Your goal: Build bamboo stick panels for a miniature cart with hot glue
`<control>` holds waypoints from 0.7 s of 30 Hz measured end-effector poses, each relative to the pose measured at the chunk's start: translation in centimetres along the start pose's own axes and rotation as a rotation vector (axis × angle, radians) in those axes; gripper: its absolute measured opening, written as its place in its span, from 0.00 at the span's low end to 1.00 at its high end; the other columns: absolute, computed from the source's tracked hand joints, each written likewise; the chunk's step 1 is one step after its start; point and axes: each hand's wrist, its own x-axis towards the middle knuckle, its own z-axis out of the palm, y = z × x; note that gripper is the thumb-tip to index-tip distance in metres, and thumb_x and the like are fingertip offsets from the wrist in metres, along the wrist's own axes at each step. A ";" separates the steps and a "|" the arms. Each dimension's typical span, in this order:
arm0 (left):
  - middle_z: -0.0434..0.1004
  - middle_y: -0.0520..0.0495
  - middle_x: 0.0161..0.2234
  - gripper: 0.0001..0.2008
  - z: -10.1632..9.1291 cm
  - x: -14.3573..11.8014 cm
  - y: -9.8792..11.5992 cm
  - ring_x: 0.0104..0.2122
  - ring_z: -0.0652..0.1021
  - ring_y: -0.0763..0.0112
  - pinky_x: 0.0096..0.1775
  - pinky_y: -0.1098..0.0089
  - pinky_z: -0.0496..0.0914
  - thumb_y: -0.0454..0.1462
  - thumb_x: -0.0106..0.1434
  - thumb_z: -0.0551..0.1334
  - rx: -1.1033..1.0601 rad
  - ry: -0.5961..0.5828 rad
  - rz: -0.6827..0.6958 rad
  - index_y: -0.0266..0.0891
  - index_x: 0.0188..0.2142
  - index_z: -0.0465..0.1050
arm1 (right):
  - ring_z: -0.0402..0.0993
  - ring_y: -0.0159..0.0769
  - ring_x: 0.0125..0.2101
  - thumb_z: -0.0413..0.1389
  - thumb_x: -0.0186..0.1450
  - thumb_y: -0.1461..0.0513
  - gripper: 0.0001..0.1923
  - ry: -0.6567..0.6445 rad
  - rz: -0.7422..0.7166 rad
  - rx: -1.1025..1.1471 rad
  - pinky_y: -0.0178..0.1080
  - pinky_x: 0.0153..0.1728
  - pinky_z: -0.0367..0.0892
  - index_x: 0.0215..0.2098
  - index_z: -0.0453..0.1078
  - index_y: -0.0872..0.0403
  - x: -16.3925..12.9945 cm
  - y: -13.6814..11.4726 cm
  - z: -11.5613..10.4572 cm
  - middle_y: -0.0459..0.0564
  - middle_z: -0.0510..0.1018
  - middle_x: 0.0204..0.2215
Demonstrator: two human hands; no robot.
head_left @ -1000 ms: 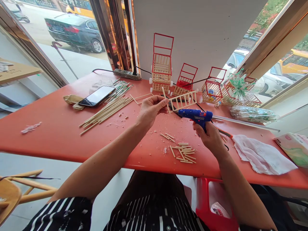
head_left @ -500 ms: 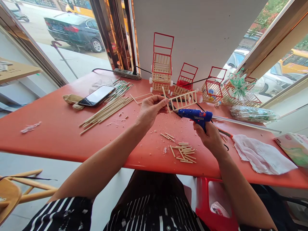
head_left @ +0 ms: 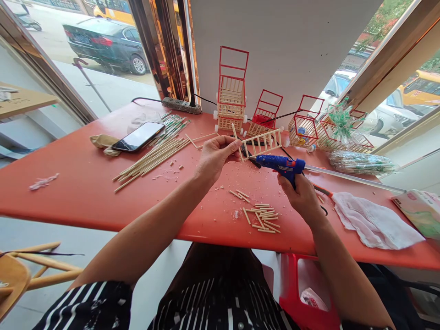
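Glue gun (head_left: 280, 164) nozzle edging closer to ladder frame (head_left: 263, 143) since half second ago; frame barely shifting. Left hand (head_left: 215, 158) pinching frame end with stick, fingers narrow. Right hand (head_left: 302, 199) gripping gun handle, closed round it. Step in hand, by my reading: gluing rung joint. Next move likely needing steady nozzle at joint. Frame sitting at 2 o'clock from left hand, above table (head_left: 85, 188). Cut sticks (head_left: 263, 217) lying at 9 o'clock from right hand.

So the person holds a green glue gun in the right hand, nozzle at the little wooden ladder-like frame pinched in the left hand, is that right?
Not quite: the head view shows the glue gun is blue, not green. The right hand does grip it, nozzle at the small ladder-like wooden stick frame pinched in the left hand.
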 end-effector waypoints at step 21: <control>0.74 0.54 0.21 0.15 -0.1 0.1 -0.1 0.21 0.76 0.79 0.26 0.77 0.73 0.38 0.54 0.81 -0.012 -0.007 -0.007 0.35 0.28 0.77 | 0.72 0.40 0.27 0.52 0.72 0.40 0.25 0.086 0.007 0.109 0.42 0.31 0.65 0.38 0.72 0.52 0.1 0.7 -0.4 0.51 0.78 0.27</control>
